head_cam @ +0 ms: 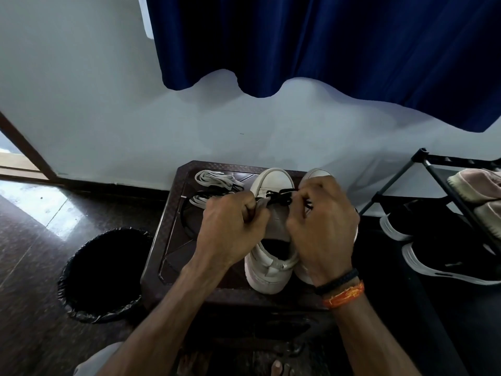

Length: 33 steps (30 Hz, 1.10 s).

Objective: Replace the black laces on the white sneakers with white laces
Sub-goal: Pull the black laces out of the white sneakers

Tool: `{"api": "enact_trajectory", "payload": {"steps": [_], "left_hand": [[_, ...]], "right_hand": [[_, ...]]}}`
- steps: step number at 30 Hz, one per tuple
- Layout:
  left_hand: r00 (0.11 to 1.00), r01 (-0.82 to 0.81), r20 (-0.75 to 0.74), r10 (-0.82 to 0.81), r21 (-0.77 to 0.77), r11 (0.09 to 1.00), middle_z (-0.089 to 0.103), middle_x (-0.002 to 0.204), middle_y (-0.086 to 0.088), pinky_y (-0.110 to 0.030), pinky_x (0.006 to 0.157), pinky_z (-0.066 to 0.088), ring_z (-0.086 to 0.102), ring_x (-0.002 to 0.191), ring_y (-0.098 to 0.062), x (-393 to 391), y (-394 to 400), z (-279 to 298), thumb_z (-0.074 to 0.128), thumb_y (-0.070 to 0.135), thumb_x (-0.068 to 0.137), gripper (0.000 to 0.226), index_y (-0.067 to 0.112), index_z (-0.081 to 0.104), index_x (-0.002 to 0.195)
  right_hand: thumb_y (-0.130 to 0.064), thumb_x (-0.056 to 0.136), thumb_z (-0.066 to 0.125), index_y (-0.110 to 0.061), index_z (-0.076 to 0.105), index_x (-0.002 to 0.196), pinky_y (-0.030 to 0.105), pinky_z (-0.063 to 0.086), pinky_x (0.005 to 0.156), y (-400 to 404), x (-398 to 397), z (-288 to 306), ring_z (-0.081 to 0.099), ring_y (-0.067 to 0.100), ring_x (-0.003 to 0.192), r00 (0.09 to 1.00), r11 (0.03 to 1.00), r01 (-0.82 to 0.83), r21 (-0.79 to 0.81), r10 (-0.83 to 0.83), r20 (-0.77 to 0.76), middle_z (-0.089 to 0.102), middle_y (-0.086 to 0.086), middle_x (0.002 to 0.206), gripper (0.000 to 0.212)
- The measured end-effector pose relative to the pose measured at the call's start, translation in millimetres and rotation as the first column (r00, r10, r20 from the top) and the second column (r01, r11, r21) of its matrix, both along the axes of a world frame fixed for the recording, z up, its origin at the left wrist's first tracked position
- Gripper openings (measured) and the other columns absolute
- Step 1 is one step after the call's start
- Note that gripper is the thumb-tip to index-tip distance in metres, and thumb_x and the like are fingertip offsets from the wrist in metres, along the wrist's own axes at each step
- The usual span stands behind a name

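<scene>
- Hanging across the back wall, a dark blue curtain [339,50] fills the top of the view.
- The dark brown worktop [173,240] carries two white sneakers [271,264] side by side, toes toward the wall.
- A black-lined bin [103,272] stands on the floor to its left.
- The left hand [230,229] pinches the nearer sneaker's tongue; the right hand [322,226] curls around the black lace [279,195].
- White laces [217,179] lie bundled at the worktop's far left.
</scene>
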<state>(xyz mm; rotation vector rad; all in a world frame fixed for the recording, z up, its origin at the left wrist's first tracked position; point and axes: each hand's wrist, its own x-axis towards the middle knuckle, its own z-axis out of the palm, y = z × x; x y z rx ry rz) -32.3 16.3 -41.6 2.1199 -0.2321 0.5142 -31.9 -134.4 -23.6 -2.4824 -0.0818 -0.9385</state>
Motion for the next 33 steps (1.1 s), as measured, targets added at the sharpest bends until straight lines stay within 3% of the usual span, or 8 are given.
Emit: {"api": "enact_trajectory", "payload": {"steps": [5, 8, 10, 12, 15, 22, 28, 33], "left_hand": [[0.997, -0.067, -0.045, 0.066, -0.018, 0.998, 0.038, 0.038, 0.007, -0.011, 0.049, 0.03, 0.036, 0.04, -0.012, 1.4, 7.2, -2.0, 0.074, 0.016, 0.084, 0.046, 0.016, 0.042, 0.051], [0.997, -0.049, -0.055, 0.047, -0.032, 0.998, 0.04, 0.038, 0.007, -0.011, 0.048, 0.032, 0.037, 0.038, -0.012, 2.4, 9.8, -1.7, 0.075, 0.012, 0.082, 0.043, 0.016, 0.046, 0.051], [0.998, -0.036, -0.051, 0.035, -0.031, 0.999, 0.038, 0.037, 0.009, -0.01, 0.049, 0.032, 0.039, 0.039, -0.011, 2.0, 9.7, -0.9, 0.075, 0.011, 0.082, 0.046, 0.022, 0.044, 0.05], [0.999, -0.024, -0.04, 0.023, -0.021, 1.0, 0.038, 0.037, 0.011, -0.009, 0.049, 0.032, 0.042, 0.039, -0.009, 1.1, 8.8, 0.2, 0.075, 0.013, 0.082, 0.049, 0.027, 0.041, 0.05], [1.0, -0.016, -0.014, 0.016, -0.009, 1.0, 0.038, 0.037, 0.012, -0.008, 0.049, 0.031, 0.043, 0.04, -0.008, 0.4, 7.6, -0.6, 0.075, 0.015, 0.083, 0.051, 0.029, 0.038, 0.051], [0.999, -0.033, 0.034, 0.032, 0.014, 0.999, 0.034, 0.038, 0.013, -0.019, 0.049, 0.033, 0.042, 0.039, -0.009, -2.5, 4.2, -1.8, 0.066, 0.028, 0.083, 0.04, 0.028, 0.037, 0.055], [0.992, -0.107, 0.064, 0.106, 0.019, 0.994, 0.029, 0.038, 0.013, -0.02, 0.046, 0.029, 0.038, 0.038, -0.009, -3.2, 4.6, -1.3, 0.066, 0.025, 0.082, 0.05, 0.033, 0.027, 0.053], [0.988, -0.144, 0.055, 0.142, 0.031, 0.989, 0.025, 0.037, 0.014, -0.009, 0.046, 0.025, 0.042, 0.039, -0.007, -1.9, 9.4, -2.6, 0.072, 0.016, 0.084, 0.059, 0.034, 0.024, 0.053]], "right_hand": [[-0.003, 0.082, 0.066, -0.008, 0.07, 0.076, 0.028, 0.049, 0.072, -23.2, 5.7, 10.9, 0.065, 0.02, 0.08, 0.988, 0.979, 0.106, 0.173, -0.123, 0.092, 0.07, 0.004, 0.093, 0.009], [-0.006, 0.085, 0.071, -0.01, 0.076, 0.083, 0.017, 0.043, 0.078, -24.8, 7.0, 13.1, 0.065, 0.014, 0.087, 1.0, 0.993, -0.012, 0.113, 0.009, 0.026, 0.071, 0.001, 0.101, 0.007], [-0.012, 0.086, 0.071, -0.012, 0.079, 0.093, 0.022, 0.048, 0.087, -15.9, 6.3, 8.7, 0.066, 0.015, 0.097, 0.985, 0.987, -0.161, 0.023, 0.162, -0.051, 0.072, -0.001, 0.107, 0.01], [-0.02, 0.083, 0.069, -0.012, 0.079, 0.098, 0.039, 0.05, 0.095, -8.7, 6.3, 3.4, 0.063, 0.023, 0.11, 0.961, 0.961, -0.262, -0.091, 0.251, -0.118, 0.073, 0.0, 0.107, 0.019], [-0.023, 0.08, 0.07, -0.015, 0.079, 0.092, 0.048, 0.048, 0.089, -3.1, 6.4, 0.7, 0.058, 0.029, 0.117, 0.954, 0.927, -0.29, -0.24, 0.26, -0.148, 0.073, -0.004, 0.099, 0.017], [-0.022, 0.085, 0.059, -0.014, 0.074, 0.077, 0.044, 0.046, 0.085, 6.9, 4.6, -1.0, 0.061, 0.027, 0.1, 0.968, 0.921, -0.239, -0.306, 0.201, -0.149, 0.069, 0.0, 0.086, 0.019], [-0.011, 0.085, 0.07, -0.01, 0.07, 0.078, 0.037, 0.049, 0.069, 0.3, 1.2, 3.3, 0.065, 0.029, 0.079, 1.0, 0.996, -0.028, -0.085, 0.027, -0.006, 0.07, 0.005, 0.09, 0.007], [-0.015, 0.084, 0.061, -0.009, 0.071, 0.077, 0.033, 0.048, 0.061, -9.2, 4.0, 7.4, 0.066, 0.031, 0.073, 0.994, 0.996, 0.093, 0.009, -0.094, 0.051, 0.07, 0.007, 0.09, 0.014]]}}
